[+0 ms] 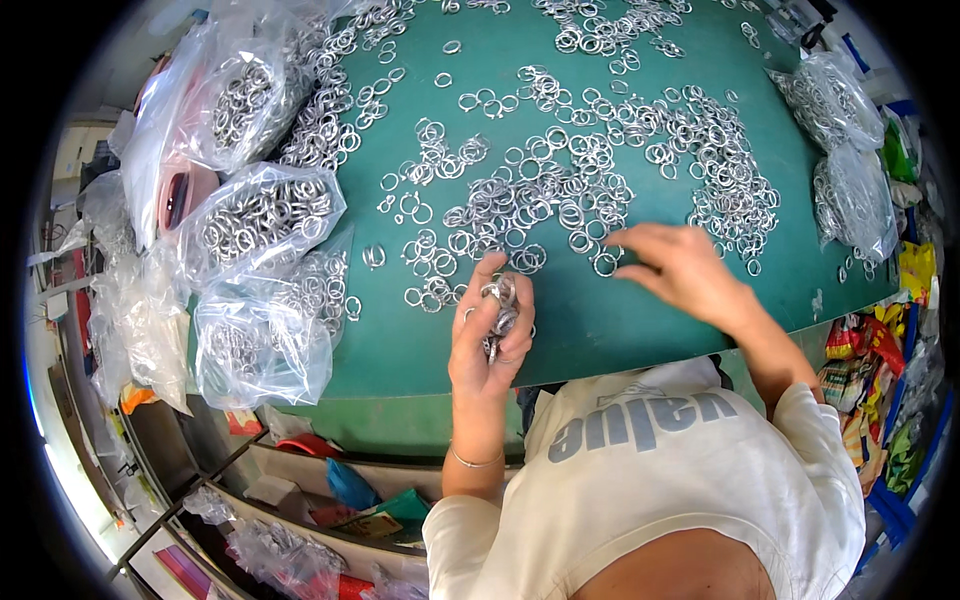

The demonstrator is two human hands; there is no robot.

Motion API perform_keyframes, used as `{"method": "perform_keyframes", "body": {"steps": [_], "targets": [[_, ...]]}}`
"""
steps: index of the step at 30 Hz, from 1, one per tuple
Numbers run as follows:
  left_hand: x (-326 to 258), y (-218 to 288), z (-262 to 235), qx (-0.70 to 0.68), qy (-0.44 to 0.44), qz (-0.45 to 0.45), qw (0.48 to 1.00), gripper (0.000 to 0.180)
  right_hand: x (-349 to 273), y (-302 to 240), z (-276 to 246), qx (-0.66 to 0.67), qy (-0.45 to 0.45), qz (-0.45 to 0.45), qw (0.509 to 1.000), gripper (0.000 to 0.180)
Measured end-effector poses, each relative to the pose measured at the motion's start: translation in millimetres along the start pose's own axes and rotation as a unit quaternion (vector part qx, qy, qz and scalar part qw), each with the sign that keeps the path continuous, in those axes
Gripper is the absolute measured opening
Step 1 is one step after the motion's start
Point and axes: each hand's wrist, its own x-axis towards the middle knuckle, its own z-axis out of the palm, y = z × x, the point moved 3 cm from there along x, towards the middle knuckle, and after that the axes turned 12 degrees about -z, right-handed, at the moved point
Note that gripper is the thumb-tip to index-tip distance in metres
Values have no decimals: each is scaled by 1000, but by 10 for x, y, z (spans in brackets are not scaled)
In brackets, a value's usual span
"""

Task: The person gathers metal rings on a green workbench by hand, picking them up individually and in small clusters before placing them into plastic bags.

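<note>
Several silver metal rings [505,300] sit bunched in my left hand [484,330], palm up at the table's near edge with its fingers curled round them. To the right, my right hand [680,270] hovers low over the green tabletop. Its thumb and forefinger are spread apart, with a metal ring [605,264] lying just by their tips; nothing shows between them. Ahead of both hands spreads a loose pile of such rings [540,195]. Another heap of rings [735,185] lies beyond my right hand.
Clear plastic bags of rings [265,215] crowd the table's left side, and more bags [855,200] stand at its right edge. The green table [420,340] ends close to my body. Shelves with packages [380,510] are below left; colourful packets [865,350] hang at right.
</note>
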Motion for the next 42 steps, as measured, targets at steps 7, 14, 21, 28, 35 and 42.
{"method": "perform_keyframes", "body": {"steps": [7, 14, 21, 28, 35, 42], "targets": [[37, -148, 20, -143, 78, -35, 986, 35, -137, 129, -174, 22, -204, 142, 968, 28], [228, -427, 121, -210, 108, -138, 962, 33, -379, 228, -341, 336, 207, 219, 892, 14], [609, -868, 292, -73, 239, -210, 945, 28, -211, -234, -54, 47, 234, -10, 971, 12], [817, -976, 351, -183, 144, -220, 947, 24, -533, 265, -568, -7, 320, 53, 946, 23], [918, -985, 450, -74, 115, -207, 969, 28, -683, 734, -524, -185, 174, 149, 956, 52], [870, -893, 421, -108, 63, -194, 973, 29, -884, 413, -643, -78, 64, 49, 994, 38]]}}
